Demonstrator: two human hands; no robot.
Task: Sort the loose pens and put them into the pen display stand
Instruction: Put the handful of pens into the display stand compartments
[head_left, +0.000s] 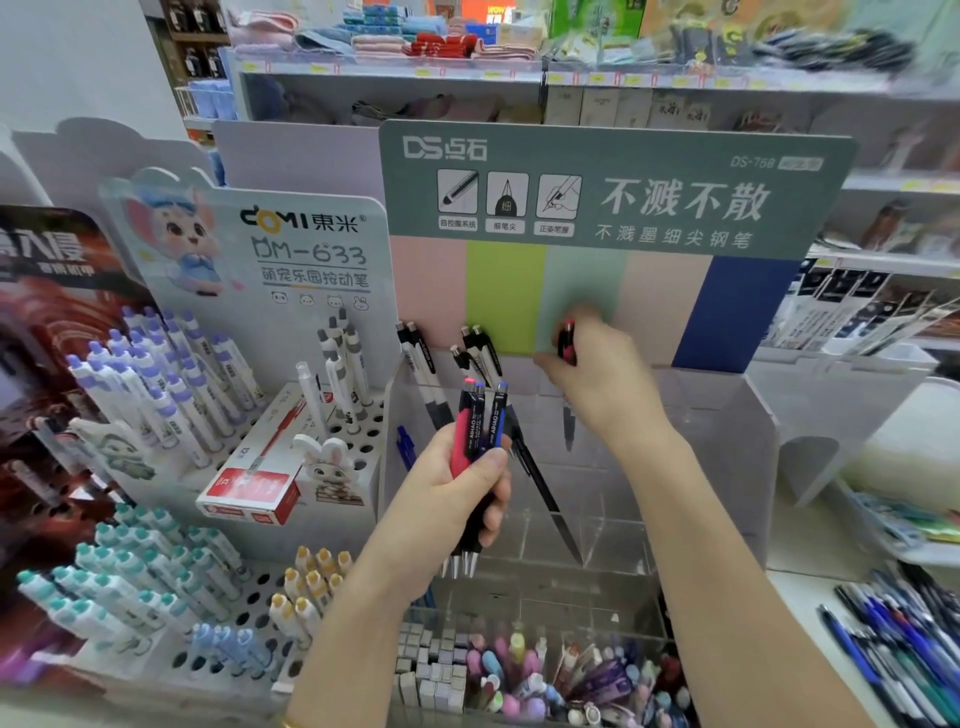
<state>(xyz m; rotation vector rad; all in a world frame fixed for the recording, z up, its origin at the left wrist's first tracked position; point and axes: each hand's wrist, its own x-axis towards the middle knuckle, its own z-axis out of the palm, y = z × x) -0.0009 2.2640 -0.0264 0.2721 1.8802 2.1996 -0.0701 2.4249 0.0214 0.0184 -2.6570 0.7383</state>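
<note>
Head view: the left hand (457, 483) is curled round a bundle of red and blue click pens (480, 421) with black clips. It holds them upright, buttons up and metal tips poking out below the fist, just in front of the clear acrylic pen display stand (727, 467). The right hand (602, 384), blurred, reaches over the stand's rear row and pinches a single red-and-black pen (567, 344); its red top sticks up above the fingers and its dark tip points down behind the clear wall. The stand carries a grey-green header board (613, 192) with white Chinese lettering above pastel stripes. In its back-left compartments stand several black-and-white click pens (422, 364), and one dark pen (545, 493) leans diagonally across the middle cells. A blue pen (406, 447) shows at the stand's left edge. Left of it, a white perforated stand (363, 447) holds purple-capped white pens (156, 374), with a red and white cardboard box (249, 488) lying on it. On the white table (800, 597) at far right lies a heap of loose blue and black pens (893, 644). A clear bin (571, 618) of pastel small items sits in front, between the wrists
</note>
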